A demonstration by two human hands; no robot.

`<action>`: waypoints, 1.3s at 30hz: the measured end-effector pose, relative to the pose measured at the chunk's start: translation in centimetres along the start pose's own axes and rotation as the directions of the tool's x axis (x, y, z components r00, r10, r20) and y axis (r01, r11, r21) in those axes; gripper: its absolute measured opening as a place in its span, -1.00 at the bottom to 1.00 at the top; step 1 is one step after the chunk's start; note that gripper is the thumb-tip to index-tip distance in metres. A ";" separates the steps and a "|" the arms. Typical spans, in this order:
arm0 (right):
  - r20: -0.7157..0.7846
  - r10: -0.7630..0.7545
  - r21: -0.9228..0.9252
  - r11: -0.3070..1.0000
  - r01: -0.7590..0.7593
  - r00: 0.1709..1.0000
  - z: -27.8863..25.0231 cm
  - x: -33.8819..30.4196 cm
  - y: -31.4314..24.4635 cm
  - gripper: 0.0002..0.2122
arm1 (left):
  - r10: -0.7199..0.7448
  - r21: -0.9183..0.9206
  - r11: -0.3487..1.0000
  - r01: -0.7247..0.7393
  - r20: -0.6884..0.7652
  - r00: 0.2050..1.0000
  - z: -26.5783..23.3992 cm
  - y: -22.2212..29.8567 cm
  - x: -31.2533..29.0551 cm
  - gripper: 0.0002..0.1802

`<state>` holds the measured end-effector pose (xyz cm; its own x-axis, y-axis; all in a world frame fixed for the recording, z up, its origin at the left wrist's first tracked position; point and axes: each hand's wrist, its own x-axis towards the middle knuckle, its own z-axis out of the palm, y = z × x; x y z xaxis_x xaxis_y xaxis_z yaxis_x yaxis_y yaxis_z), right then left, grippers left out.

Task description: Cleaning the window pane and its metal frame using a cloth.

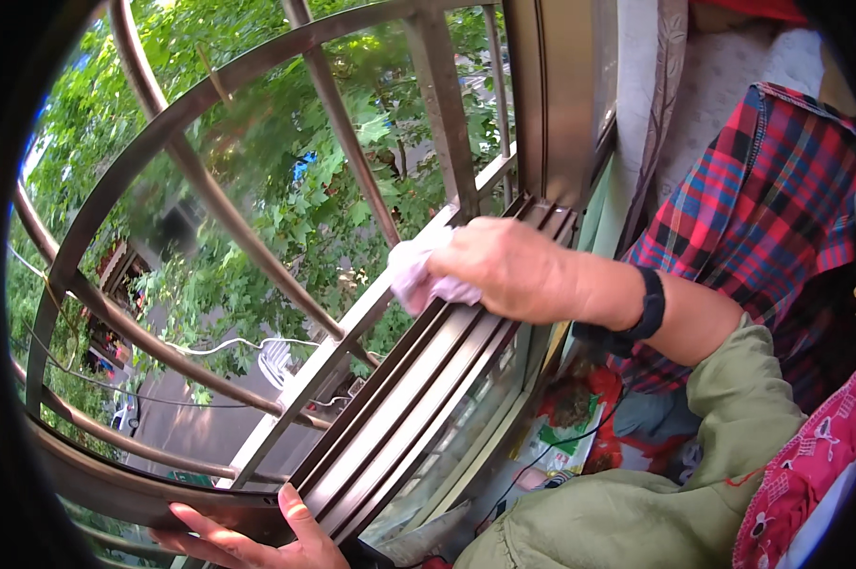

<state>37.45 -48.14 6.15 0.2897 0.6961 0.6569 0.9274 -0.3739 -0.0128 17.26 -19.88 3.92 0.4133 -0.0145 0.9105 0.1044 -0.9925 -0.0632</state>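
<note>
My right hand (508, 266) is closed round a crumpled pale lilac cloth (420, 277). The cloth rests at the far part of a metal window track (404, 417), whose parallel grooves run from the lower middle up toward the upright frame (546, 104). At the near end of the track, my left hand (257, 536) lies against the dark window frame (153, 479), its fingers spread and nothing held in them. Part of that hand is cut off by the lower edge of the view.
Metal security bars (229, 223) stand outside the opening, with green trees (352, 142) and a road beyond. A white cable (219, 349) hangs along the bars. To the right are a plaid cloth (731, 209), a curtain (651, 95) and several packages (570, 417) below the sill.
</note>
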 end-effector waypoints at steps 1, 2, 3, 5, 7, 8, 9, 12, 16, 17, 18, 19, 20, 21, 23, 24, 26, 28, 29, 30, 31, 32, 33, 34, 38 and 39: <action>-0.007 -0.020 0.017 1.000 0.020 1.000 0.4 0.2 -0.6 -0.74 | 0.012 0.001 1.000 -0.012 -0.003 1.000 0.1 -0.2 -0.2 0.07; -0.015 -0.037 0.022 0.999 0.037 0.999 0.7 0.4 -1.2 -0.74 | 0.021 0.003 1.000 -0.021 -0.006 1.000 0.1 -0.1 -0.1 0.07; 0.008 -0.024 0.016 1.000 0.024 1.000 1.2 0.5 -1.7 -0.75 | 0.024 0.001 1.000 -0.024 -0.008 1.000 0.0 0.1 0.0 0.07; 0.024 -0.016 0.077 0.997 0.014 1.000 1.8 1.0 -2.7 -0.76 | -0.031 0.013 0.999 0.031 0.008 0.999 -0.2 0.7 0.3 0.07; -0.016 -0.023 0.249 0.968 0.026 1.000 1.6 1.6 -3.1 -0.81 | -0.029 0.011 1.000 0.029 0.013 0.999 -0.2 0.6 0.1 0.07; -0.055 -0.025 0.416 0.908 0.046 0.998 1.6 1.9 -3.2 -0.85 | -0.029 0.013 1.000 0.028 0.020 0.999 -0.2 0.5 0.1 0.08; -0.031 0.111 0.506 0.859 -0.080 0.993 2.1 2.0 -3.2 -0.88 | -0.026 0.013 1.000 0.026 0.021 0.999 -0.2 0.6 0.2 0.08; -0.120 0.198 0.495 0.861 -0.114 0.973 1.7 1.8 -2.5 -0.81 | -0.082 -0.022 0.996 0.082 0.022 0.996 0.0 0.4 0.0 0.08; -0.241 0.323 0.423 0.884 -0.200 0.915 -1.8 1.4 -0.8 -0.77 | -0.016 0.044 0.999 0.014 0.053 0.998 -0.1 -0.1 -0.3 0.09; -0.288 0.351 0.389 0.893 -0.226 0.891 -2.9 1.1 -0.3 -0.79 | -0.050 0.030 0.998 0.049 0.054 0.997 -0.1 0.2 -0.2 0.09; -0.276 0.431 0.530 0.814 -0.238 0.859 -3.8 0.8 0.3 -0.80 | -0.084 0.016 0.996 0.083 0.055 0.995 -0.2 0.4 -0.2 0.10; -0.337 0.426 0.445 0.858 -0.257 0.839 -4.9 0.4 0.8 -0.81 | -0.090 0.020 0.996 0.089 0.072 0.993 -0.2 0.6 -0.1 0.11; -0.383 0.417 0.371 0.887 -0.276 0.824 -6.1 -0.1 1.0 -0.81 | -0.090 0.013 0.996 0.089 0.078 0.993 -0.2 0.6 -0.1 0.11; -0.457 0.268 0.112 0.963 -0.245 0.848 -7.1 -0.3 1.5 -0.80 | -0.086 0.013 0.996 0.085 0.067 0.994 -0.1 0.5 -0.1 0.12; -0.473 0.035 -0.302 0.932 -0.199 0.880 -8.3 -0.8 1.5 -0.73 | -0.082 0.008 0.997 0.081 0.062 0.995 0.0 0.4 -0.3 0.12; -0.469 0.040 -0.302 0.931 -0.203 0.882 -8.4 -1.3 1.9 -0.73 | -0.087 0.008 0.996 0.087 0.067 0.994 0.1 0.3 -0.4 0.13; -0.199 -0.125 -0.595 0.803 -0.018 0.972 -8.6 -2.3 2.8 -0.74 | -0.091 0.004 0.996 0.091 0.071 0.993 0.0 0.3 -0.5 0.13; -0.020 -0.035 -0.612 0.791 0.016 0.999 -7.7 -3.2 2.6 -0.83 | -0.073 0.013 0.997 0.073 0.045 0.996 -0.5 0.3 -0.4 0.13; 0.054 0.014 -0.608 0.794 0.022 0.998 -7.1 -4.1 3.3 -0.81 | -0.070 0.007 0.998 0.070 0.047 0.996 -0.4 0.3 -0.2 0.13; 0.131 0.063 -0.603 0.797 0.029 0.989 -6.3 -5.1 4.0 -0.78 | -0.051 0.011 0.999 0.050 0.051 0.997 -0.2 0.3 -0.2 0.13; 0.133 0.070 -0.605 0.796 0.025 0.989 -5.7 -5.9 4.5 -0.78 | -0.031 0.015 0.999 0.030 0.055 0.998 0.0 0.3 -0.1 0.12; 0.147 0.134 -0.600 0.800 -0.019 0.980 -4.9 -6.3 4.8 -0.79 | -0.031 0.017 0.999 0.030 0.062 0.998 -0.1 0.3 -0.1 0.12; 0.160 0.197 -0.596 0.801 -0.064 0.967 -4.4 -6.6 4.9 -0.79 | -0.035 0.012 0.999 0.034 0.059 0.998 -0.1 0.3 -0.1 0.12; 0.163 0.198 -0.592 0.803 -0.065 0.967 -4.4 -6.6 5.1 -0.79 | -0.038 0.006 0.999 0.038 0.056 0.998 -0.1 0.4 -0.1 0.12; 0.231 0.292 -0.518 0.845 -0.137 0.928 -4.8 -5.6 4.9 -0.80 | -0.031 -0.002 1.000 0.031 0.061 0.998 0.0 -0.1 -0.5 0.12; 0.225 0.315 -0.486 0.857 -0.174 0.922 -4.6 -5.6 5.1 -0.79 | -0.025 -0.005 1.000 0.025 0.047 0.999 0.0 0.0 -0.4 0.12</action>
<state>39.41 -56.77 5.88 0.6126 0.6620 0.4318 0.6291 -0.7391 0.2407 17.13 -19.89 3.56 0.4523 0.0160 0.8917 0.1105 -0.9931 -0.0382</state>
